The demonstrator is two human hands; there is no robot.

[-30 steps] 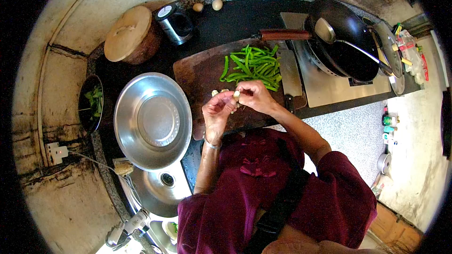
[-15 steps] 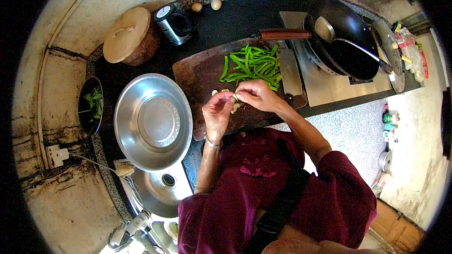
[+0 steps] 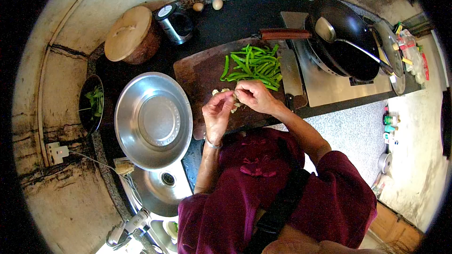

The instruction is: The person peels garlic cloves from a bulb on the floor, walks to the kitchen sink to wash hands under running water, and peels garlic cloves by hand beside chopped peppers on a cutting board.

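My left hand (image 3: pixel 217 111) is closed in a pinch over the near part of the wooden cutting board (image 3: pixel 193 68). Its fingertips meet those of my right hand (image 3: pixel 256 97), which is pinched as well. What lies between them is mostly covered by the fingers; a pale garlic clove showed there a moment earlier. Whitish garlic cloves (image 3: pixel 221 90) lie on the board around and under my fingers. Just beyond my right hand is a heap of sliced green peppers (image 3: pixel 256 66). To the right of the peppers rests a cleaver (image 3: pixel 291 73), its handle toward me.
Left of the board stands a large metal basin (image 3: pixel 125 117) beside the sink (image 3: pixel 153 193). A wok (image 3: pixel 346 51) with a ladle (image 3: pixel 325 29) sits on the stove (image 3: pixel 325 87) at right. Behind are a lidded pot (image 3: pixel 129 35), a kettle (image 3: pixel 174 26) and two eggs (image 3: pixel 217 4).
My right fingers have curled in closer to my left fingertips, and the pale clove between them is now mostly hidden. The other things stay put.
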